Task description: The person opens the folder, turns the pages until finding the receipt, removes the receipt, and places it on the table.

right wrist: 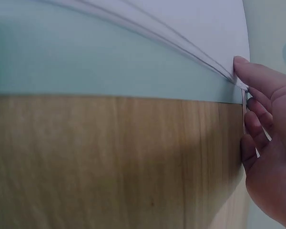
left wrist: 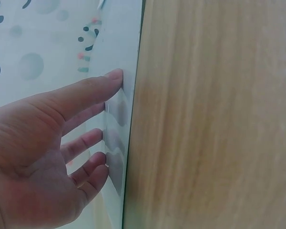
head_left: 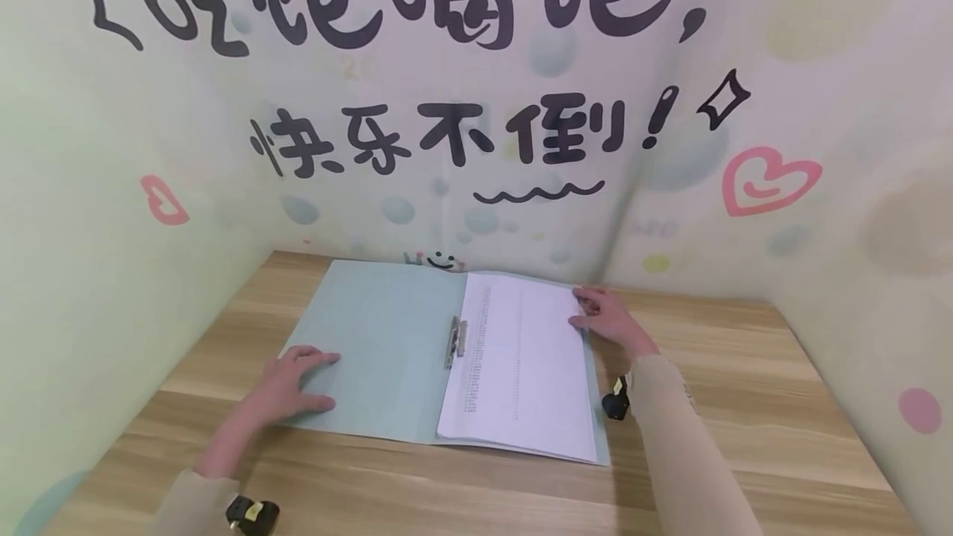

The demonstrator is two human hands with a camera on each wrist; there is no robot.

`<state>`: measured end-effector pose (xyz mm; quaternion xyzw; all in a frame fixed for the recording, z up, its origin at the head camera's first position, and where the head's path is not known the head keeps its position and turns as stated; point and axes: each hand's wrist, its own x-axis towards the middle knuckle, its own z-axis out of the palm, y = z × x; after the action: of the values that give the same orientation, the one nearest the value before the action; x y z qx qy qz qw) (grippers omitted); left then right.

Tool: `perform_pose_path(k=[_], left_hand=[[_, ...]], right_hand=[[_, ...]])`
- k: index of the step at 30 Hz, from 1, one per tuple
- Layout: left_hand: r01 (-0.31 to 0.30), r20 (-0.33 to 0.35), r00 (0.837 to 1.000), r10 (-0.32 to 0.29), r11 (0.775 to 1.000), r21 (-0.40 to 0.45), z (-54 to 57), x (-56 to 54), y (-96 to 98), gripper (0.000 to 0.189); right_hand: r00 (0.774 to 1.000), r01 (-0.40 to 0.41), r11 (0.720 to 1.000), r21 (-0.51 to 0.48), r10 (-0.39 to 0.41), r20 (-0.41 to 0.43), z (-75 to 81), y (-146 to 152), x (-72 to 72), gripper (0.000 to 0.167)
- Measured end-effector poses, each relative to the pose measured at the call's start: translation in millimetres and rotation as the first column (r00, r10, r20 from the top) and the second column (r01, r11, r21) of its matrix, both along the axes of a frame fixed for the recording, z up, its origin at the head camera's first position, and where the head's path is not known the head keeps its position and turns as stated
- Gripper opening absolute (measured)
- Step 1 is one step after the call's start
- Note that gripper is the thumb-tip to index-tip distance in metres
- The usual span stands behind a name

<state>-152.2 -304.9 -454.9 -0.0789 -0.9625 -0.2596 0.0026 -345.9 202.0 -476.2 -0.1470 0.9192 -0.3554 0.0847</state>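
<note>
While black lettering (head_left: 457,139) read "吃饱喝饱, 快乐不倒!" beyond the wooden table's (head_left: 715,354) back edge, the right hand (head_left: 607,315) pinched white paper (head_left: 547,370); the left hand (head_left: 289,383) spread over one pale-blue folder (head_left: 387,337).

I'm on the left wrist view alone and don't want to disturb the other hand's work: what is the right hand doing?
Observer: The right hand pinches the far right corner of the white sheets between thumb and fingers.
Operator: Thanks, I can't see those sheets from here. Is any clip visible near them?
Observer: Yes, the head view shows a metal clip at the sheets' left edge, near the middle of the open folder.
</note>
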Motion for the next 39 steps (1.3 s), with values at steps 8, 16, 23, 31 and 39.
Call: perform_pose_path(k=[8,16,23,31,39], left_hand=[[-0.006,-0.007,1.000,0.006,1.000,0.010,-0.5,-2.0,-0.3,0.065],[-0.015,0.012,1.000,0.015,1.000,0.008,2.9,0.5,1.0,0.065],[-0.015,0.018,1.000,0.015,1.000,0.002,4.9,1.7,3.3,0.065],[-0.015,0.004,1.000,0.015,1.000,-0.008,-1.6,0.3,2.2,0.065],[-0.023,0.001,1.000,0.023,1.000,-0.002,-1.3,0.7,-0.4,0.065]], right_hand=[[1.000,0.018,1.000,0.021,-0.018,-0.010,4.4,-4,2.2,0.063],[0.998,0.029,1.000,-0.003,-0.029,-0.062,-0.4,-6,1.3,0.057],[0.996,0.050,0.995,-0.084,-0.056,-0.074,1.4,-6,4.7,0.052],[0.995,0.084,0.981,-0.175,-0.092,-0.040,0.7,-1,4.2,0.055],[0.999,0.052,0.963,-0.264,-0.053,0.005,15.6,-5,5.0,0.040]])
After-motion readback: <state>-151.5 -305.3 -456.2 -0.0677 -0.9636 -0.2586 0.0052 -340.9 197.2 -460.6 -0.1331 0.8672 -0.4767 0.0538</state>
